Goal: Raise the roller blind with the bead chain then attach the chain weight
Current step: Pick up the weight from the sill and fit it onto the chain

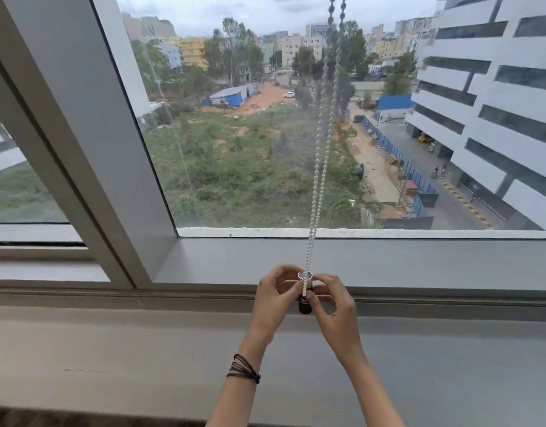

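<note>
A white bead chain (322, 143) hangs as a double strand from the top of the view down the window glass to my hands. Its lower loop runs into a small dark chain weight (304, 306) topped by a clear ring. My left hand (273, 298) pinches the weight from the left with thumb and fingers. From the right, my right hand (335, 306) grips it too, fingertips at the ring and the chain. Both hands are in front of the lower window frame. The roller blind itself is out of view.
A grey sill (142, 359) spreads wide below my hands. The window frame's lower rail (419, 260) runs behind them, and a thick slanted mullion (90, 134) stands at the left. Buildings and green ground lie beyond the glass.
</note>
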Available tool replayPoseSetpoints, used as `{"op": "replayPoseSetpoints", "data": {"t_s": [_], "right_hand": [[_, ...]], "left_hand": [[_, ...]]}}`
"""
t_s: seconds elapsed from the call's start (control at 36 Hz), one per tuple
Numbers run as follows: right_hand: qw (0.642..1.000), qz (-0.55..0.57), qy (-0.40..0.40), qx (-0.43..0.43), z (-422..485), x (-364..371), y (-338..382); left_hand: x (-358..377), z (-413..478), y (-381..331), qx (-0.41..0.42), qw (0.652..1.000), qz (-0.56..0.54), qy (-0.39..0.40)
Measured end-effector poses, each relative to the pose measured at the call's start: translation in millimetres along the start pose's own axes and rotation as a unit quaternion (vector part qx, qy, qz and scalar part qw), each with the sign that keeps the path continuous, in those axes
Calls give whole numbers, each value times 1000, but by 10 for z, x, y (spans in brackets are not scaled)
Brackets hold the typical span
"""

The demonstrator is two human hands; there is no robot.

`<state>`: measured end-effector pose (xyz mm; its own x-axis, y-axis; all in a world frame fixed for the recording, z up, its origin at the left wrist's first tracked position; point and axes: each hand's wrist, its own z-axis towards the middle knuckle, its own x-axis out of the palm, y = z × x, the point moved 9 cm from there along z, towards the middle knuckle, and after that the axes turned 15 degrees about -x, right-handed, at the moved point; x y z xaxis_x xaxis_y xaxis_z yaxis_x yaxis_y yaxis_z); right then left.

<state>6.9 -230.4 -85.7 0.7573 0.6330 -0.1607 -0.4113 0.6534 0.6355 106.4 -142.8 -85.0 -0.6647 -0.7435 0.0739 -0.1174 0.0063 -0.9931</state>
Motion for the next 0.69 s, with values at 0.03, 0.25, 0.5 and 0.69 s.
{"op": "replayPoseSetpoints", "data": {"t_s": [0.03,0.25,0.5,0.69], "right_hand": [[1000,3,0,-2,-3,1,4],[1000,13,8,0,-30,10,-19],[1000,1,26,17,-69,30,-56],[998,15,23,57,-123,26,-107]], "left_hand": [[-1,1,14,1,1000,-1,-1],[-26,10,142,5,1000,-11,-9],[-28,-49,229,0,999,-33,-15],[-25,-76,306,-3,999,-36,-10]]}}
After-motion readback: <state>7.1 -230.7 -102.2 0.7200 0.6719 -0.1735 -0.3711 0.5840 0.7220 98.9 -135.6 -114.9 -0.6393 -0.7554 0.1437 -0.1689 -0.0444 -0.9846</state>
